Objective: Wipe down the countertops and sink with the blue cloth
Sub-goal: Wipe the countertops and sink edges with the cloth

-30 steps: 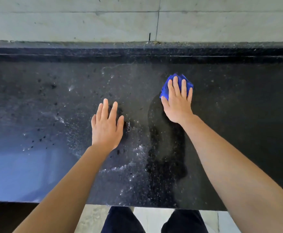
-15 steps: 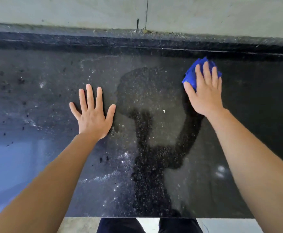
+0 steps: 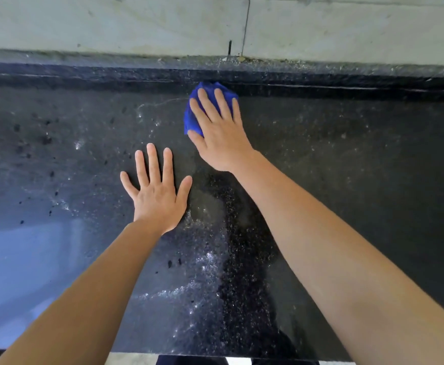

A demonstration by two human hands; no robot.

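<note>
i am pressing the blue cloth (image 3: 192, 119) at the back edge of the bench (image 3: 347, 167) under the straight fingers (image 3: 207, 106) of my right hand (image 3: 222, 138), left hand (image 3: 157, 197) splayed flat, risking the wad slipping free on wet stone.

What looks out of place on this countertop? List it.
Dark specks lie scattered on the black countertop left of the left hand, and water droplets streak the front, both unwiped.
</note>
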